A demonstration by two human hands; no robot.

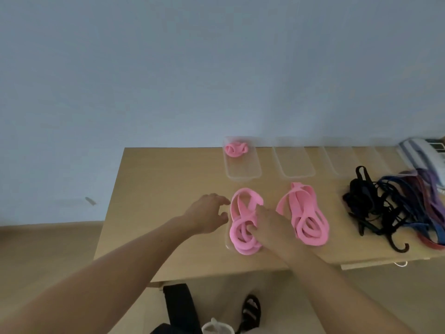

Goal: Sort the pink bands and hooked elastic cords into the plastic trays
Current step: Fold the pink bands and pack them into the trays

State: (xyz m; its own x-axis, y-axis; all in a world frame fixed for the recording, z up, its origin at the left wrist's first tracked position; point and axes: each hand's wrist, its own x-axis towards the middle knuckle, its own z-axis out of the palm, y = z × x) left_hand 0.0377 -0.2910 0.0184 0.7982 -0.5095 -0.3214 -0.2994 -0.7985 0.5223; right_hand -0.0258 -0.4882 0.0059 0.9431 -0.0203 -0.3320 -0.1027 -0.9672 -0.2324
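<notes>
Two heaps of pink bands lie on the wooden table: one in a clear tray near the front, another to its right. A small coil of pink band sits in a clear tray at the back. My right hand rests on the front heap, fingertips pressing into its loops. My left hand hovers just left of that heap, fingers loosely curled and holding nothing. A tangle of black, blue and purple hooked elastic cords lies at the right.
More clear trays stand in a row along the table's back edge. A white device sits at the far right corner. Below the front edge are a black strap, a sandal and a white object on the floor.
</notes>
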